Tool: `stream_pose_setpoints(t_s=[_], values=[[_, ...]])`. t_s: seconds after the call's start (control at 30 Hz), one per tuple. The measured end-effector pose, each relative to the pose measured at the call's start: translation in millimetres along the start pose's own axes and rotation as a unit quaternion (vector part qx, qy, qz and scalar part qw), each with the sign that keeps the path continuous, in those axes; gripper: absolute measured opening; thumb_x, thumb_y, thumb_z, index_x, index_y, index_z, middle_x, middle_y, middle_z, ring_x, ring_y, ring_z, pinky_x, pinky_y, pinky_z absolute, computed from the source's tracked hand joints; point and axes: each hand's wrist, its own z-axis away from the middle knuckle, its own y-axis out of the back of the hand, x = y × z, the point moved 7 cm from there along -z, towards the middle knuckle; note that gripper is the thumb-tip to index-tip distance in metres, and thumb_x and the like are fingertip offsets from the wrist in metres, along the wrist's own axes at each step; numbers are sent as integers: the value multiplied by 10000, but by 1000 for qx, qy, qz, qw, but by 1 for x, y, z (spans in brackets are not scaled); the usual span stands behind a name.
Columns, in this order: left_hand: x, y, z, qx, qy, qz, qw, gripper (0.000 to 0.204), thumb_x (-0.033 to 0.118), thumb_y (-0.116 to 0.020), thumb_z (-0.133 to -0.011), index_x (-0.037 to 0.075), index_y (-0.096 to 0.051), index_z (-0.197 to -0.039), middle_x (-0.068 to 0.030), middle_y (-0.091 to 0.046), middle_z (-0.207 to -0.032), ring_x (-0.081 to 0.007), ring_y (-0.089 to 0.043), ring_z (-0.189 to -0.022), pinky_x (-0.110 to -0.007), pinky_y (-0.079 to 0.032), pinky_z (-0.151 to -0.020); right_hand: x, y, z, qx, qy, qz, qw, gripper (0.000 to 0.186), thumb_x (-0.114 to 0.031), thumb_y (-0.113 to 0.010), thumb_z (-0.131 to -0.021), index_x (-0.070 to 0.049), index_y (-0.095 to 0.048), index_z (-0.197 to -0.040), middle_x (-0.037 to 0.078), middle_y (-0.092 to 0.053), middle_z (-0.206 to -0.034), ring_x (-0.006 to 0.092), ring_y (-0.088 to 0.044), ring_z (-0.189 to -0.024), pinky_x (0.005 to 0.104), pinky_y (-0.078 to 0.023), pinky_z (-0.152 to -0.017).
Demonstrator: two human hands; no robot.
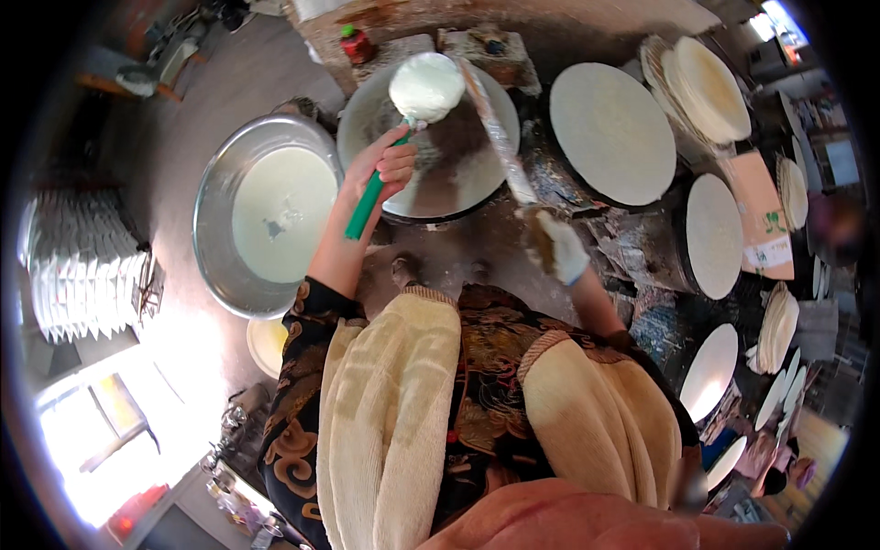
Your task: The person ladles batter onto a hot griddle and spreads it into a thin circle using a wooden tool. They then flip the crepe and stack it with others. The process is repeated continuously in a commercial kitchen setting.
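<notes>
My left hand [389, 167] is wrapped round the green handle of a ladle [368, 203]. The ladle's bowl brims with thick white batter [426, 87] and hangs over the far part of a round griddle [371, 119]. My right hand [557, 246], in a white glove with brown stains, grips the near end of a long, flat, silvery stick [495, 128]. That stick slants across the griddle's right side; the glove is somewhat blurred and hides the fingers' exact hold. Left of the griddle stands a big metal basin [213, 197] of white batter [286, 211].
More griddles carry pale round sheets [612, 133], curving away on the right. Stacks of round flatbreads [710, 90] and a cardboard box [759, 211] stand beyond them. A red bottle with a green cap [356, 44] is behind the griddle. Folded white sheets [87, 266] hang at the far left.
</notes>
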Motion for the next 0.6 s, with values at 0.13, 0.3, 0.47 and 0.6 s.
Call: stream_pose_setpoints(t_s=[0.13, 0.3, 0.47, 0.6], values=[[-32, 25, -86, 4, 59, 92, 994, 340, 230, -440, -979, 103, -410, -664, 26, -372, -494, -84, -329, -362, -215, -281, -325, 22, -13, -25, -33, 39, -155, 987, 392, -389, -431, -965, -54, -538, -1138, 67, -569, -688, 121, -459, -447, 249, -354, -388], [-21, 46, -149, 146, 7, -166, 975, 151, 223, -484, -950, 97, -419, -897, 32, -375, -516, -75, -340, -394, -222, -302, -352, 43, 10, -60, 109, 51, -158, 980, 291, -342, -531, -934, -111, -576, -1105, 32, -552, -659, 91, -417, -415, 228, -299, -357], [31, 58, -157, 255, -149, -470, 832, 148, 233, -504, -929, 109, -475, -1005, 3, -448, -558, -132, -402, -421, -280, -357, -395, 53, 11, -41, 241, 54, -83, 965, 321, -252, -590, -903, -135, -596, -1202, -39, -536, -664, 49, -415, -469, 187, -292, -398], [99, 40, -113, 189, -312, -789, 495, 315, 211, -539, -898, 154, -529, -1208, -110, -577, -654, -285, -559, -550, -385, -463, -524, 51, 25, -31, 302, 125, 115, 938, 430, -235, -590, -885, -80, -541, -1283, 43, -658, -905, 98, -585, -757, 221, -473, -689]])
